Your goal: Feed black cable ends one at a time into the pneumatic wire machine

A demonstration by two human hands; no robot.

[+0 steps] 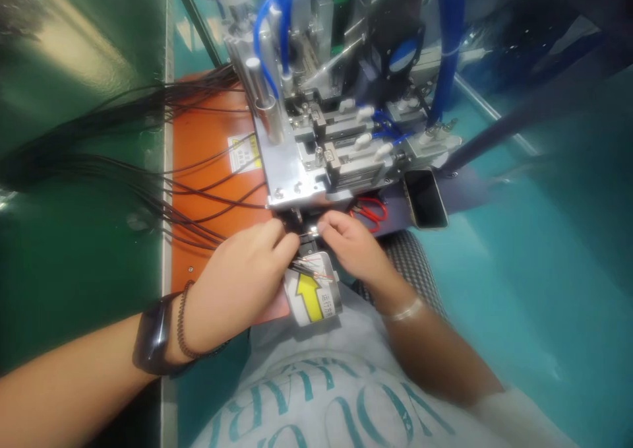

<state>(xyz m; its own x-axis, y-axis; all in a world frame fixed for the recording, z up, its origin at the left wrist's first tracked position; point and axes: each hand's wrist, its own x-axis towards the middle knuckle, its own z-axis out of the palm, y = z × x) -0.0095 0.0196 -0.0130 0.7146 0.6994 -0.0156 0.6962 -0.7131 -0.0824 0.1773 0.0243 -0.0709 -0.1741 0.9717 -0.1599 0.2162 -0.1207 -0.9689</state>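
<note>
My left hand [252, 263] is closed in a pinch at the front edge of the metal machine [297, 184]. Whatever lies between its fingertips is hidden. Facing it from the right, my right hand [353, 247] has thumb and forefinger pressed together beside a small shiny piece [313, 231], too small to name. The two hands are a short gap apart, over a dark slot under the machine's front plate. Just below them, black cable ends with thin bared wires [316, 275] lie on a white plate with a yellow arrow [309, 296].
Many black cables [148, 204] cross the orange board [198, 171] from the left. Behind my right hand lie red-handled pliers or cutters [370, 214] and a phone [425, 198]. Blue air hoses [284, 19] rise from the machine. A checkered seat [415, 263] is at right.
</note>
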